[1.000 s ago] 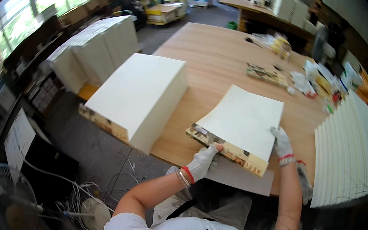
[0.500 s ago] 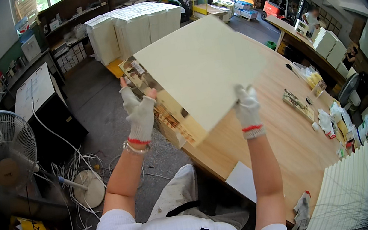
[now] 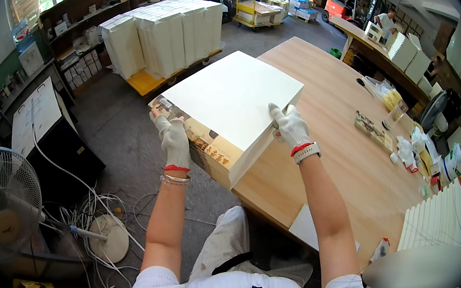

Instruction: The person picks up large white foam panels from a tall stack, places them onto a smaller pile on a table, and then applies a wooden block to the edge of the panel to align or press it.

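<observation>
A thick stack of large white sheets (image 3: 239, 99) sits at the left edge of the wooden table, with a brown-and-cream printed strip along its left side. My left hand (image 3: 174, 141), in a white fingerless-tipped glove, grips the stack's left edge, thumb at the top and fingers partly hidden along the side. On the opposite side, my right hand (image 3: 291, 126), gloved too, is closed around the right edge, its fingers against the top rim and side face. A white sheet (image 3: 302, 227) lies at the table's front edge near my right forearm.
The wooden table (image 3: 330, 148) stretches right, bearing a printed strip-like pack (image 3: 373, 131), gloves, and corrugated white sheets (image 3: 432, 216). A standing fan (image 3: 2, 200) and tangled cables (image 3: 100, 219) are at left. Wrapped white stacks (image 3: 170, 41) stand on a yellow trolley behind.
The top sheet, raised and tilted half a second ago, now lies flat and level on the stack. My right hand has moved left onto the stack's edge; my left hand has barely moved.
</observation>
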### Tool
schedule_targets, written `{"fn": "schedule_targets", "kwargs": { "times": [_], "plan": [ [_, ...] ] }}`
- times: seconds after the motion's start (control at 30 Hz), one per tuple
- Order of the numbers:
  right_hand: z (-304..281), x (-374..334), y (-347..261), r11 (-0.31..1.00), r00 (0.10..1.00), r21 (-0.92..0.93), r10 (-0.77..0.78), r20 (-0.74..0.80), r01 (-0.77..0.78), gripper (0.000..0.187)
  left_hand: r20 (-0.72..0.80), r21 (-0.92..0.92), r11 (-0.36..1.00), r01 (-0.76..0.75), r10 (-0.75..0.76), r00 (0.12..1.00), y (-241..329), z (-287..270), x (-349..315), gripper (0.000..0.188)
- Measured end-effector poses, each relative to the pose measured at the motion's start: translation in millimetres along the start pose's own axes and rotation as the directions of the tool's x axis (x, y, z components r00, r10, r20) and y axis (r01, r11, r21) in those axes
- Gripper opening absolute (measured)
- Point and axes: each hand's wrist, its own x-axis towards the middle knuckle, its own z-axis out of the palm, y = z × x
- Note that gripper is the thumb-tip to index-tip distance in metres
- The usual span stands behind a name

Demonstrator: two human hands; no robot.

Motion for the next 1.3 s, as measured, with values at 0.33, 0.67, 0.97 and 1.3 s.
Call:
{"fn": "schedule_targets", "kwargs": {
  "times": [0.33, 0.67, 0.97, 1.3],
  "plan": [
    [13, -28, 20, 0.504, 0.572, -0.488, -0.821, -0.012, 0.713, 0.032, 0.264, 0.204, 0.954, -0.219, 0.162, 0.951, 21, 26, -181, 0.072],
    [-131, -170, 140, 0.659, 0.624, -0.264, -0.752, -0.213, 0.704, 0.042, 0.695, -0.638, 0.654, -0.407, 0.716, 0.063, 107, 73, -267, 0.037],
    [-297, -422, 169, 0.786, 0.473, -0.616, -0.529, -0.705, -0.039, 0.032, 0.481, -0.864, 0.382, -0.328, 0.819, -0.313, 276, 243, -397, 0.021],
    [-281, -527, 187, 0.829, 0.442, -0.560, -0.503, -0.743, 0.003, 0.025, 0.103, -0.983, -0.058, -0.175, 0.618, -0.780, 365, 330, -541, 0.066]
  ]
}}
